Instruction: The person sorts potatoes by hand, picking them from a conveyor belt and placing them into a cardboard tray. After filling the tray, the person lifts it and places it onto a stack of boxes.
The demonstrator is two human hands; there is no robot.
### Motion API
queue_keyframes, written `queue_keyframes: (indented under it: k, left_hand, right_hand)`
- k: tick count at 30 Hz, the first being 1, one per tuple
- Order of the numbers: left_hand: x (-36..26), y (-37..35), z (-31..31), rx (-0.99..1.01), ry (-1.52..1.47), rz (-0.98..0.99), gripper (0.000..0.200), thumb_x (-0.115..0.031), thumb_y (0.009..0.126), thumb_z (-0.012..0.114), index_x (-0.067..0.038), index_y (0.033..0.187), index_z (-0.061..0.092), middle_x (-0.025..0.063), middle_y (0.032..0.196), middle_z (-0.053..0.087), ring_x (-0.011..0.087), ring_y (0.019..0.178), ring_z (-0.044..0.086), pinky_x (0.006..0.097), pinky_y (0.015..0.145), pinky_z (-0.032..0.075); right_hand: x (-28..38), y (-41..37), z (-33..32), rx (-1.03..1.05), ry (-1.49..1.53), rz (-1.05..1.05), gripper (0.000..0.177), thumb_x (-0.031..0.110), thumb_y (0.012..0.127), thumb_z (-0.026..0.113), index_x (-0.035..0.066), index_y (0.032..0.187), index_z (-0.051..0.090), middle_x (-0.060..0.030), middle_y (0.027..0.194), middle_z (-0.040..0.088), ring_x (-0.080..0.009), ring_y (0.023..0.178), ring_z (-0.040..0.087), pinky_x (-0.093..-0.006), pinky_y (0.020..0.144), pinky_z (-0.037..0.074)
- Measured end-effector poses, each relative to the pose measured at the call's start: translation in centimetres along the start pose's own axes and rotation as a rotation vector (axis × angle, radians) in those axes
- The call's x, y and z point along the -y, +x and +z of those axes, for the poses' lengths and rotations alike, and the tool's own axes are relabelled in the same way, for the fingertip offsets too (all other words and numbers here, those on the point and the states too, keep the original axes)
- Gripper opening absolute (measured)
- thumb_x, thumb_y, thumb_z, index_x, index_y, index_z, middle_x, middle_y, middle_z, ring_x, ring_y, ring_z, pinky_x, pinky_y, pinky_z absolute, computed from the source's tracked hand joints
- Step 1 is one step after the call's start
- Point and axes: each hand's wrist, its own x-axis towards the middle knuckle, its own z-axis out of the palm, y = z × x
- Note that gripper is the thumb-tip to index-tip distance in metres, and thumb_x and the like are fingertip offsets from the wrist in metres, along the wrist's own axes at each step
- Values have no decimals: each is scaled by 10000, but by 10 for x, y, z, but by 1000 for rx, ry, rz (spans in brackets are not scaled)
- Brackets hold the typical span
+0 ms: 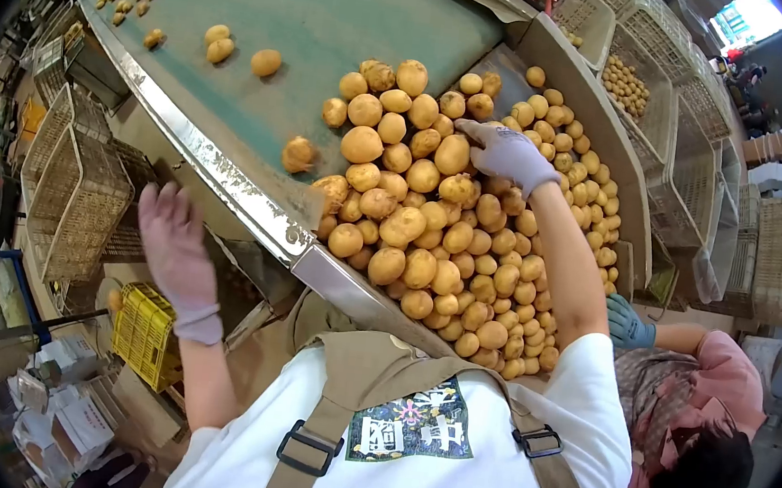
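Observation:
Many round yellow-brown potatoes (402, 226) lie heaped at the near end of a green conveyor belt (244, 14). My right hand (505, 153), in a pale glove, rests on the right part of the heap, its fingers reaching over the potatoes and pointing left. The fingertips are stretched out, with no potato gripped between them. Off the belt's left side, my left hand (176, 245) is raised in a pinkish glove, slightly blurred, its fingers apart and empty. A small yellow-brown item (115, 299) shows below and left of it, above a yellow crate (146, 337).
A metal edge (199, 162) runs along the belt's left side. Plastic baskets (73, 187) stand at the left, and more crates (675, 169) line the right. A co-worker (697, 419) in pink, with a teal glove, is at the lower right. Cardboard boxes (72, 420) lie lower left.

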Motion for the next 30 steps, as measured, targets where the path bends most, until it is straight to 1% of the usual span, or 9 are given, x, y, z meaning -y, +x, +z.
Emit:
queue_keyframes:
  k: [3,9,11,13,16,20,23,25,30]
  left_hand:
    - [14,-16,74,513,-283,-92,472,-267,1075,440,-87,1510,406,105,1420,567,269,1316,545,438,1141,441]
    - [54,-62,147,727,-901,-1249,506,-426,1065,463,-185,1510,461,121,1463,543,326,1377,491,575,1127,412]
    - [64,-77,154,705,-911,-1409,477,-428,1058,485,-203,1478,504,115,1451,554,325,1347,522,568,1098,443]
    - [65,-78,159,516,-785,-1598,339,-357,1051,529,-157,1298,649,77,1213,689,295,1085,668,426,825,593]
    - [53,-69,156,610,-648,-1517,256,-274,1056,531,-136,1249,626,19,1020,664,197,978,651,338,694,578]
    - [40,-75,155,739,-380,-1216,520,-220,1045,547,-235,1532,367,46,1320,576,154,906,623,301,685,517]
    - [38,-78,157,868,-527,-1302,574,-359,1051,535,-237,1560,300,91,1405,547,154,726,585,285,604,476]
    - [37,-76,158,851,-598,-1331,513,-428,1064,498,-211,1509,365,94,1339,591,153,703,579,277,583,465]
    - [42,-72,153,698,-558,-1358,485,-508,1073,428,-192,1441,443,90,1269,634,163,719,587,294,584,478]
  right_hand:
    - [2,-3,-12,110,72,46,523,197,886,510,157,1406,553,-164,1346,639,-333,1211,619,-414,1024,486]
    - [9,-75,13,-237,1153,-58,505,210,912,675,57,1377,549,-78,1232,621,-162,1062,614,-302,906,504]
    - [39,-106,1,-165,973,-166,463,243,945,673,51,1352,563,-96,1178,640,-175,987,637,-322,862,518]
    - [32,-98,33,-391,565,-159,447,246,919,708,49,1308,610,-81,1082,671,-151,911,649,-328,769,518]
    - [26,-91,52,-484,-42,-161,438,215,903,723,55,1297,615,-55,870,660,-130,791,638,-322,703,514]
    - [44,-108,14,-251,745,120,425,226,911,705,26,1276,615,-106,949,697,-196,840,666,-317,769,536]
    - [36,-94,11,-421,643,-413,354,181,944,650,46,1271,621,-143,1004,709,-252,908,695,-359,811,552]
    - [-3,-50,-16,-499,331,118,325,244,966,595,88,1248,643,-159,1162,701,-315,1051,683,-409,896,544]
    - [-73,15,-23,-254,-95,301,376,369,947,562,143,1222,686,-174,1205,698,-381,1092,667,-471,954,522]
